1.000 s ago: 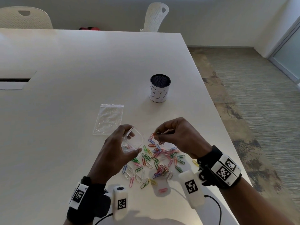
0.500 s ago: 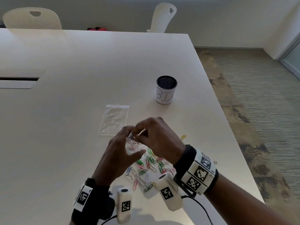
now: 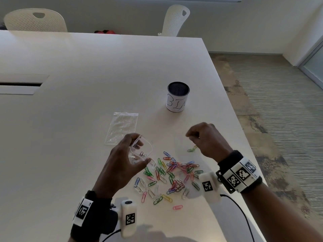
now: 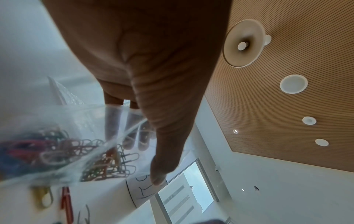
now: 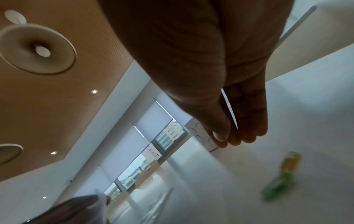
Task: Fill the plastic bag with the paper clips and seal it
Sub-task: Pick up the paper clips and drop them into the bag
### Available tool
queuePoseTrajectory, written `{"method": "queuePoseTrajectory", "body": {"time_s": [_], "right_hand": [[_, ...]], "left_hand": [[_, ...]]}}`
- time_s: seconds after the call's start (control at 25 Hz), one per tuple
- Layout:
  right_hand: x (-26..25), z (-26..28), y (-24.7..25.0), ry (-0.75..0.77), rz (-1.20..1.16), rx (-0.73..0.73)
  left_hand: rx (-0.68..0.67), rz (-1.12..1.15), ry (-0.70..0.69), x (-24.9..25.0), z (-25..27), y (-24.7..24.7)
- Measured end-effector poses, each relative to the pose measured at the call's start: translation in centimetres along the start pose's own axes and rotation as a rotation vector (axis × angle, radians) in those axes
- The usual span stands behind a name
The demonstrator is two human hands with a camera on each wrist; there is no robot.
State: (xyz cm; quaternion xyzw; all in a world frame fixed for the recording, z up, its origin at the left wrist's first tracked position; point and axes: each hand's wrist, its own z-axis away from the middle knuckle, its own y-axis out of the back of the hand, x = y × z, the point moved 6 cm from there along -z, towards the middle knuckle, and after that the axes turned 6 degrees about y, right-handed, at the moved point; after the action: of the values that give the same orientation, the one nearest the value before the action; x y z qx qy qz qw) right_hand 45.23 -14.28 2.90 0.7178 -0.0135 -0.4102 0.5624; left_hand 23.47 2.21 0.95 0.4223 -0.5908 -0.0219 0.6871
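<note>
My left hand (image 3: pixel 143 148) holds a small clear plastic bag (image 3: pixel 138 157) above the table, its mouth spread open between thumb and fingers. A few paper clips lie inside the bag (image 4: pixel 76 136), seen through the plastic in the left wrist view. A heap of coloured paper clips (image 3: pixel 174 173) is scattered on the white table just right of and below the bag. My right hand (image 3: pixel 192 137) hovers to the right of the bag with curled fingers, thumb against fingertips (image 5: pixel 220 137), and nothing visible in it. A green and a yellow clip (image 3: pixel 191 149) lie right under it.
A second clear bag (image 3: pixel 122 127) lies flat on the table behind my left hand. A black mesh cup with a white label reading BIN (image 3: pixel 177 96) stands farther back. The table's right edge (image 3: pixel 244 137) runs close to my right hand. Two white chairs stand beyond.
My right hand brought a clip to the bag's mouth, then drew away to the right with nothing seen in it. My left hand keeps holding the bag open.
</note>
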Motion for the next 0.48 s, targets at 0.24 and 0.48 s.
{"method": "queuePoseTrajectory", "body": {"time_s": [0.24,0.48], "right_hand": [[4.0,1.7,-2.8,-0.115,0.151,-0.089],[0.7,4.2,-5.1,-0.039,0.149,-0.222]], "left_hand": [[0.013,-0.004,0.019,-0.3,-0.2,0.5],[0.010,-0.023,0.021,-0.5,-0.3,0.5]]}}
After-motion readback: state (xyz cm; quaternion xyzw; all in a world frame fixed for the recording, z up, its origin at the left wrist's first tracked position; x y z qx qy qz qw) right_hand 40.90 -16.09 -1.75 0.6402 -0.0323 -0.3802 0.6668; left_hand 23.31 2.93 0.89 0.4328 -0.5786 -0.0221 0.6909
